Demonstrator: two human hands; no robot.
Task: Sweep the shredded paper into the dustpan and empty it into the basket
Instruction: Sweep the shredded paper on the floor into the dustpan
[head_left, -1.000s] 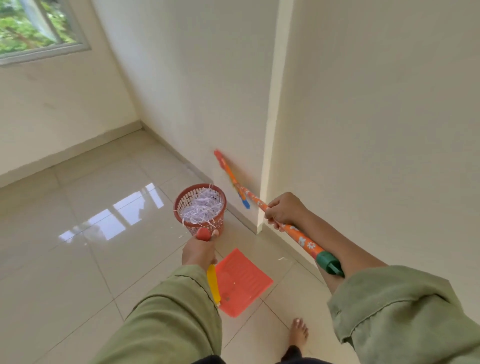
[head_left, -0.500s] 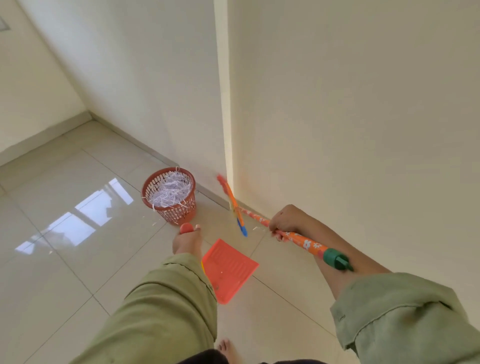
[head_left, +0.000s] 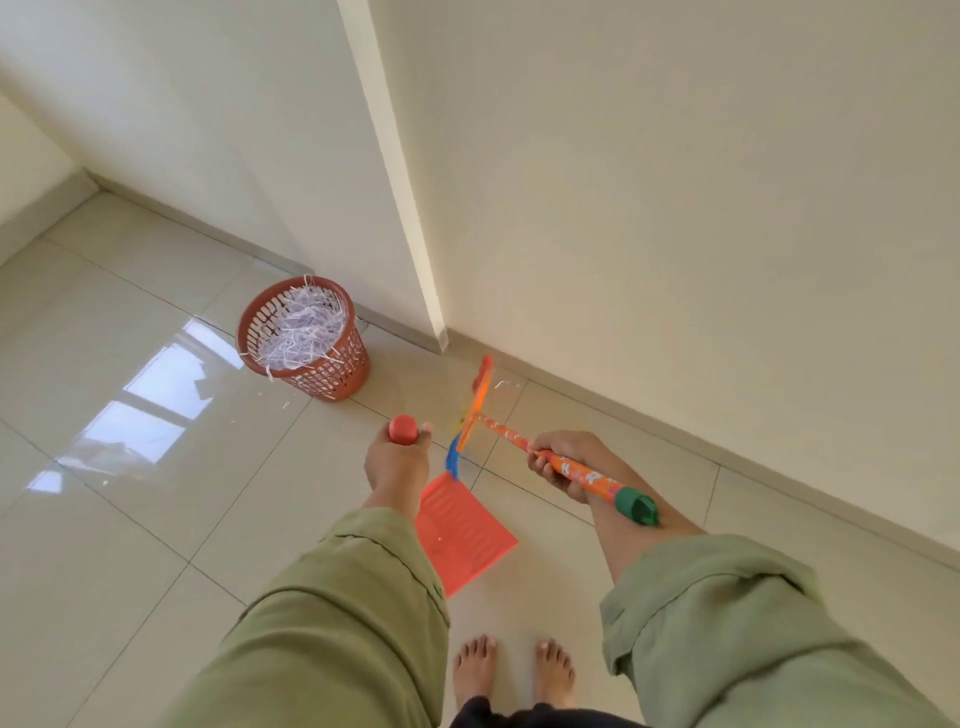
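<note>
A: Left hand (head_left: 397, 464)?
B: Forearm reaches forward and down, sleeve to the wrist; fingers curled around a handle.
A: Right hand (head_left: 563, 464)?
B: Sleeve pushed up, forearm bare; fist wrapped around a shaft. Bare feet (head_left: 511, 670) side by side below.

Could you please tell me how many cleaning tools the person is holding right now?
2: a dustpan on a long handle, gripped by the left hand, and a broom, gripped by the right hand.
</note>
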